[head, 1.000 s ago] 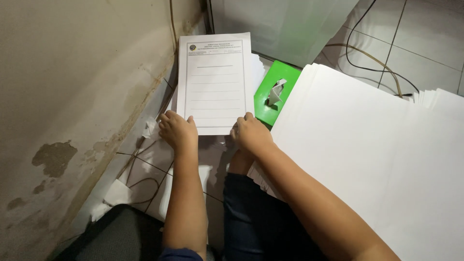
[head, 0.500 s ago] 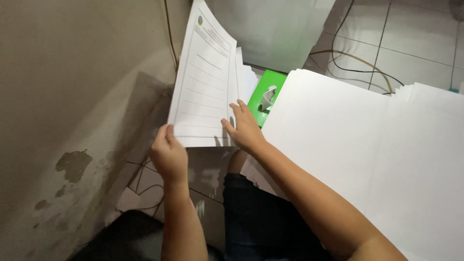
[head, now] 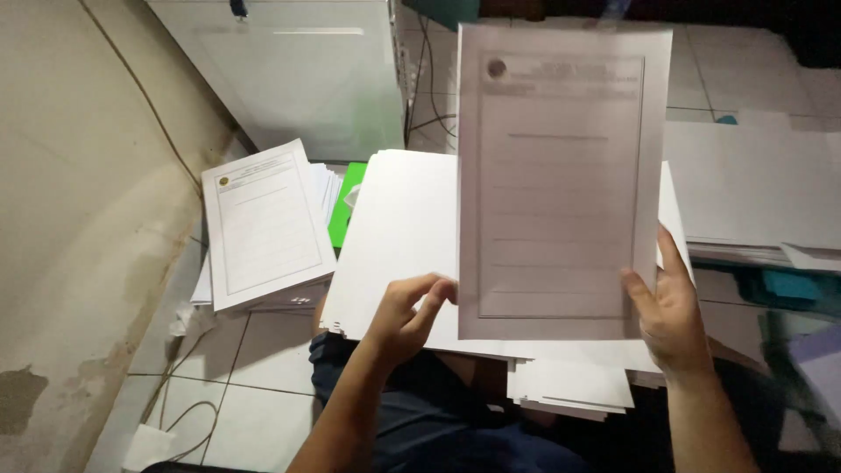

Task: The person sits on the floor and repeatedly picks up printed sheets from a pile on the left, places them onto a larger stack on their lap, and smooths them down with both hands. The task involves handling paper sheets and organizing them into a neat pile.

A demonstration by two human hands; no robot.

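I hold a printed sheet of paper (head: 561,175) upright in front of me, above a stack of blank white sheets (head: 403,236) lying on my lap. My right hand (head: 670,307) grips the sheet's lower right edge. My left hand (head: 407,315) is at the lower left corner, fingers curled and touching the edge. The sheet bears a small round emblem at top left and ruled lines inside a frame.
A pile of the same printed forms (head: 263,228) lies on the tiled floor at the left, beside a green object (head: 346,206). A white cabinet (head: 298,70) stands behind it. More paper stacks (head: 753,193) lie at the right. Cables run along the wall at the left.
One printed sheet has been lifted from the left pile and brought over to the right, above the blank stack. Both hands moved with it, and my view turned right.
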